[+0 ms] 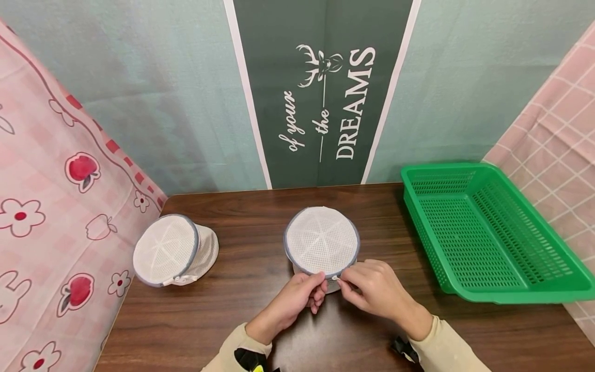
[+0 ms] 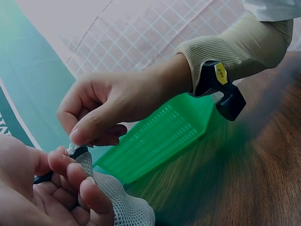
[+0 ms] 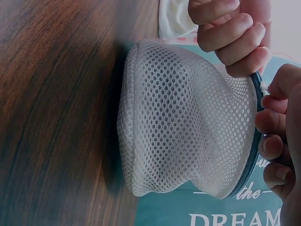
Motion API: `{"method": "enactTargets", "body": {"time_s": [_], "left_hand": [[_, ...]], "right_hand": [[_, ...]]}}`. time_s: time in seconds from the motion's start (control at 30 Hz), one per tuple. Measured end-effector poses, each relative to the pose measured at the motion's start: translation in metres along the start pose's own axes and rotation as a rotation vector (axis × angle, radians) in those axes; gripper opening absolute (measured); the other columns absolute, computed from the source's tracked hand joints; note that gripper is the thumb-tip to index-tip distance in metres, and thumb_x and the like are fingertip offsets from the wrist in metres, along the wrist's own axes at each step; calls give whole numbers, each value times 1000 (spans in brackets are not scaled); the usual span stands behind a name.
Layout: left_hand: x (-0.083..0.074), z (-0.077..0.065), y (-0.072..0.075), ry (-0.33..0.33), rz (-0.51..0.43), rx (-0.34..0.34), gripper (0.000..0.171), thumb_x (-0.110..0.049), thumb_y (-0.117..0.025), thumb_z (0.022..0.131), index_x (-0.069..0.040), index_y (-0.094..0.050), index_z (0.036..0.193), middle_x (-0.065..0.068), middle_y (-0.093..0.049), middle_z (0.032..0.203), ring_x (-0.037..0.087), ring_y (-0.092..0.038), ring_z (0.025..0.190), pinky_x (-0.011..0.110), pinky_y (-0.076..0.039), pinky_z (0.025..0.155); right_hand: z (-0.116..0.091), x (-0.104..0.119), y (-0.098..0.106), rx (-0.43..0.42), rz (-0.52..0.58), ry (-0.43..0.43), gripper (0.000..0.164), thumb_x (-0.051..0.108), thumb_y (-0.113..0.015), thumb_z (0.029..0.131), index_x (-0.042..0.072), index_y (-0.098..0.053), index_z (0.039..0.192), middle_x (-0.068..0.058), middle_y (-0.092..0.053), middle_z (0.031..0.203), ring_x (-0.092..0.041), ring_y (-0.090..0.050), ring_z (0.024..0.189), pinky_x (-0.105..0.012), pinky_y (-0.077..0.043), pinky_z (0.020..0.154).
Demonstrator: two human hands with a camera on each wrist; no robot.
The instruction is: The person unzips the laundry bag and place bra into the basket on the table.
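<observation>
A round white mesh laundry bag (image 1: 322, 240) with a blue-grey zippered rim stands on the wooden table at the middle. My left hand (image 1: 296, 299) pinches its near rim between thumb and curled fingers. Just to the right, my right hand (image 1: 375, 290) pinches at the white zipper pull (image 3: 264, 87), thumb against forefinger. The two hands nearly meet at the front of the bag. In the right wrist view, the mesh side wall (image 3: 164, 117) bulges and creases below the rim, and the lid looks zipped along the visible part.
A second white mesh laundry bag (image 1: 165, 249) leans tilted at the table's left. On the right stands a green plastic basket (image 1: 465, 284) with perforated walls. Patterned cloths (image 1: 79, 232) hang along the left, back and right sides of the wooden table (image 1: 241, 237).
</observation>
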State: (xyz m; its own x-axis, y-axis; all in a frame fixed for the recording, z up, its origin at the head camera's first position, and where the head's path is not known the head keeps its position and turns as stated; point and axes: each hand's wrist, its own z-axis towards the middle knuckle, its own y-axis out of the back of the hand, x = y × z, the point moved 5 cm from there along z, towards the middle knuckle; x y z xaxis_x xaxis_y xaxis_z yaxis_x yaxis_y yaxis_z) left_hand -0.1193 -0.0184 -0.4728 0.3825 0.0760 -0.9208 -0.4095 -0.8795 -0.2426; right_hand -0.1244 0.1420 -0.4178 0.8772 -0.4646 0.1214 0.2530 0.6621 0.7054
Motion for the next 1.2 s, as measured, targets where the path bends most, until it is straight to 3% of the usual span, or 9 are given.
{"method": "enactTargets", "body": {"time_s": [1.2], "left_hand": [[-1, -1, -3, -14, 21, 20, 29, -20, -48, 104, -11, -52, 76, -6, -46, 61, 7, -43, 57, 19, -41, 52]], "right_hand": [[-4, -11, 11, -13, -69, -29, 19, 20, -56, 87, 22, -52, 69, 14, -39, 59, 0, -32, 52, -17, -25, 49]]}}
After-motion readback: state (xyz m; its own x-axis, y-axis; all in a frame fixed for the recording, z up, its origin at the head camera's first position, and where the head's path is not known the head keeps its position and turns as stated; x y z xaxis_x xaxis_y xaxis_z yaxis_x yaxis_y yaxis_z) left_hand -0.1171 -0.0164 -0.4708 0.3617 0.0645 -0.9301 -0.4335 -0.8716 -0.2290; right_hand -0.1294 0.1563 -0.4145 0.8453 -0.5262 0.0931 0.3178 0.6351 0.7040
